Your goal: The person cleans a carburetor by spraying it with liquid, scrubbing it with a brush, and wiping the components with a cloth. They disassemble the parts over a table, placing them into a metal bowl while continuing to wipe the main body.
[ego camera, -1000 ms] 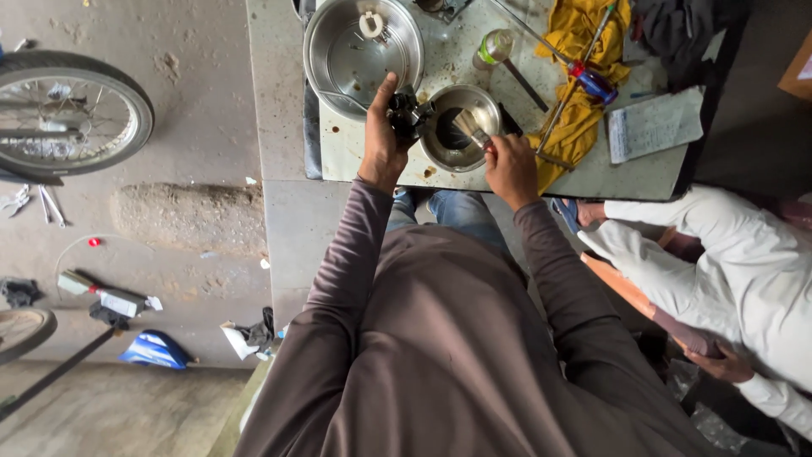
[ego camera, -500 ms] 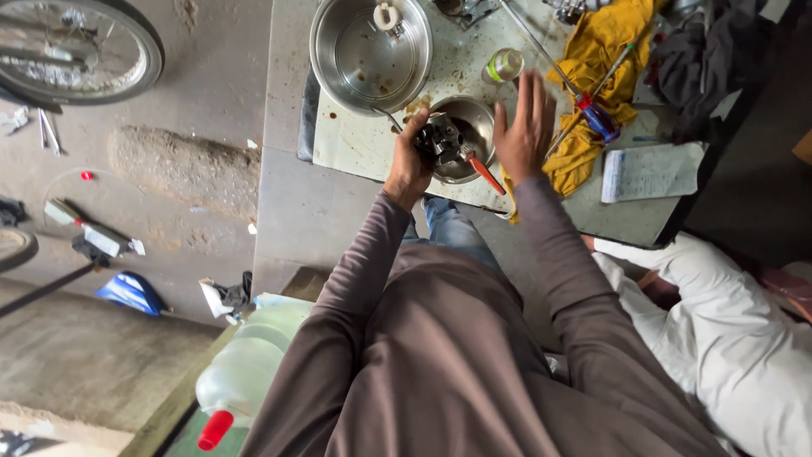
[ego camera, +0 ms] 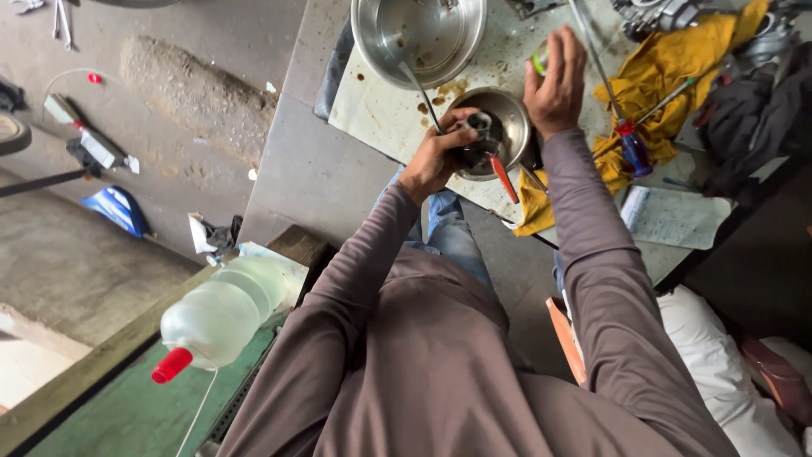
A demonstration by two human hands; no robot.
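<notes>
1. Left hand (ego camera: 433, 159) clenched on dark metal part (ego camera: 479, 142), top centre of frame, over small bowl (ego camera: 514, 118).
2. Right hand (ego camera: 554, 83) open, fingers spread, holding nothing, above bowl.
3. Risk, imo: oily part slips w/ one-hand grip, drops, tips bowl onto stained sheet (ego camera: 381, 114).

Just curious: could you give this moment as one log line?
left hand: grips dark metal part over small steel bowl | right hand: open, raised, empty | bench: yellow rag
</notes>
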